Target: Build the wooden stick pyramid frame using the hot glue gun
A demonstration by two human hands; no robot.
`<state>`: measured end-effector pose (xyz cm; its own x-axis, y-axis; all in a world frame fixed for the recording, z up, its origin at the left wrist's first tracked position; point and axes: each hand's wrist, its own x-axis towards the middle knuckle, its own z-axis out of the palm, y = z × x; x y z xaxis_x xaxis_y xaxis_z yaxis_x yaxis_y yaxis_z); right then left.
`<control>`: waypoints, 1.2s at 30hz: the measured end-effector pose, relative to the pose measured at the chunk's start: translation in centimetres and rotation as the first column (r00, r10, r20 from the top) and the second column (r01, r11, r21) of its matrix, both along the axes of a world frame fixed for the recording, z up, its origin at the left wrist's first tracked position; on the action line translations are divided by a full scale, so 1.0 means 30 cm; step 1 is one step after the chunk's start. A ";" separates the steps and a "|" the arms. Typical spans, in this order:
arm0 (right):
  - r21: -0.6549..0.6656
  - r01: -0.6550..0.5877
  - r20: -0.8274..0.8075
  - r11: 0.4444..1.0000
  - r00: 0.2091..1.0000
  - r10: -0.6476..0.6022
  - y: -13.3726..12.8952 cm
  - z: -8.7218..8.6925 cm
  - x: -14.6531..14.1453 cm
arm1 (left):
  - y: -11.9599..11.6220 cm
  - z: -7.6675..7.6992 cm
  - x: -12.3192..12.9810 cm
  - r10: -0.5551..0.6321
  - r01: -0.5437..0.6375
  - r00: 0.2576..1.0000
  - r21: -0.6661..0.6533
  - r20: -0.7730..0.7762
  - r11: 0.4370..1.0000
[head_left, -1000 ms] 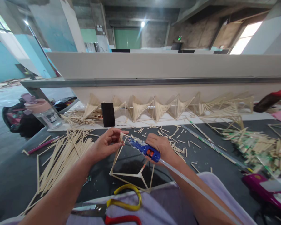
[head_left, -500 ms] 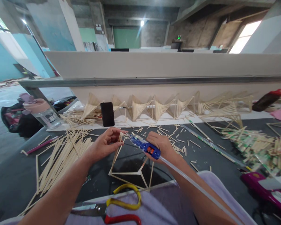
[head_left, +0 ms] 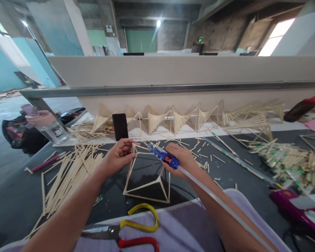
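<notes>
My left hand (head_left: 122,153) pinches the upper left corner of a frame of thin wooden sticks (head_left: 147,200), which stands on the dark tabletop. In my right hand (head_left: 180,158) is a blue glue gun (head_left: 161,155), its nozzle pointing left toward the frame's top, a little apart from the held corner. A long translucent glue stick (head_left: 215,201) trails from the gun's back across my right forearm. Scissors (head_left: 139,224) with one yellow and one red handle lie in front of the frame, on a lavender cloth (head_left: 189,227).
Loose sticks (head_left: 70,178) lie in a pile at left, with short offcuts behind the frame. A black phone (head_left: 120,126) leans upright before twisted stick models (head_left: 157,120). At left stands a bottle (head_left: 48,126); at right are bagged stick pieces (head_left: 296,168) and a magenta device (head_left: 291,213).
The glue gun has drawn back slightly from the held corner and moved up a little. The stick frame has turned and its lower front edge now sits higher in view.
</notes>
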<state>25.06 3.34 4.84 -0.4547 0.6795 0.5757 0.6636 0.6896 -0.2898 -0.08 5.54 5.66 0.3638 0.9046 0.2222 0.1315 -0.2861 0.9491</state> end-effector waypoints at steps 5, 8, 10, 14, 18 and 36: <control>0.012 0.035 -0.328 0.999 0.944 -0.029 -0.048 0.073 -0.005 | 0.046 -0.032 -0.014 0.172 -0.171 0.976 -0.017 0.131 0.985; -0.070 -0.017 -0.361 0.997 0.932 -0.009 -0.097 0.110 -0.036 | 0.066 -0.053 -0.017 0.203 -0.199 0.972 -0.041 0.120 0.979; -0.165 -0.041 -0.360 0.985 0.933 -0.021 -0.123 0.112 -0.066 | 0.070 -0.057 -0.018 0.183 -0.177 0.979 -0.069 0.092 0.982; -0.422 -0.011 -0.386 0.907 0.907 -0.168 -0.146 0.076 -0.120 | 0.058 -0.029 -0.042 0.207 -0.211 0.977 -0.081 -0.060 0.974; -0.532 0.030 -0.299 0.846 0.928 -0.221 -0.151 0.059 -0.136 | 0.041 0.024 -0.097 0.245 -0.284 0.903 -0.064 -0.352 0.957; -0.456 0.054 -0.068 0.888 0.993 -0.096 -0.152 0.122 -0.081 | 0.051 -0.147 -0.039 -0.542 0.343 0.828 -0.636 -0.143 0.692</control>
<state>22.62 -1.21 8.50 -0.3544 0.9059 0.2321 0.6662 0.4187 -0.6171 -1.25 7.07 1.27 0.7102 0.5345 -0.4582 0.4312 0.1841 0.8833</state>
